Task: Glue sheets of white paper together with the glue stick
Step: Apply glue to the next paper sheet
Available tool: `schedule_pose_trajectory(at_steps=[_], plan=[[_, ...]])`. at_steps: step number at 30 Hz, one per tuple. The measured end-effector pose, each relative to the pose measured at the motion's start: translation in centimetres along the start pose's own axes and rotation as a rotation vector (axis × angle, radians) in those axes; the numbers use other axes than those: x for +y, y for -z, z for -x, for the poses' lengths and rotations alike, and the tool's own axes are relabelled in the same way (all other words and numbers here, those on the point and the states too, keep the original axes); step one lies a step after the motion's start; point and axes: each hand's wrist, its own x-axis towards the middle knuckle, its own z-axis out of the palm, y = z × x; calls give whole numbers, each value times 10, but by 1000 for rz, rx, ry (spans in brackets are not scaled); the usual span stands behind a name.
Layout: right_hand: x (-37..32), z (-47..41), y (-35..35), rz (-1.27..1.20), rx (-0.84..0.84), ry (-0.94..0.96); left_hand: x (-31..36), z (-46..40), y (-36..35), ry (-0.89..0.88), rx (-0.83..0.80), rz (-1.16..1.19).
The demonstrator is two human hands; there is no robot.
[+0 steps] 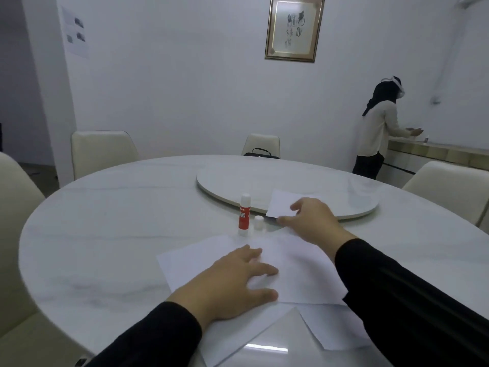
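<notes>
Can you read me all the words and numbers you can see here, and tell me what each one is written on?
"GLUE STICK", white letters on the red label of the uncapped white glue stick standing on the round white marble table; the small brand mark above it is too blurred to read.
Brush-written characters in the gold-framed picture on the wall: too blurred to read.
White sheet with grey pictures taped to the wall: no text legible.

The counter [105, 223] is showing glossy, marble-like stone, reflecting light near its edge. The sheets [304, 271] are lying matt white paper. The glue stick [244, 215] is looking like smooth plastic.
</notes>
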Motion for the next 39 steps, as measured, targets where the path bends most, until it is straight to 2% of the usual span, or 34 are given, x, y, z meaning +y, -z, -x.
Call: schedule_pose_trajectory(at_steps=[2,4,8,14,18,22,24,28,33,36,39], plan=[[-23,-6,-20,-201,-174,-11,-1,0,2,0,8,31],[-34,-12,-42,-251,-231,-31,-5,-1,5,-6,-23,80],[-35,-27,-79,-203,-177,-30,-11,-3,8,-25,-20,49],[-33,-36,-99,-392,-56,3,-14,-5,6,14,-35,-12],[-41,-32,-84,-402,55,177,-18,-4,4,53,-24,-88],[-42,-31,-40,-406,19,216,-17,-4,2,68,-33,-110],[-34,-23,-22,-466,30,182,-16,-4,2,60,-38,-125],[-19,-2,-21,-670,161,48,-13,-3,2,106,-34,-160],[-10,9,-54,-1207,12,-209,-11,-2,1,165,-24,-181],[-7,11,-71,-1218,-37,-239,-15,-2,4,207,-33,-188],[-8,11,-77,-1088,1,-144,-23,-4,12,221,-47,-154]])
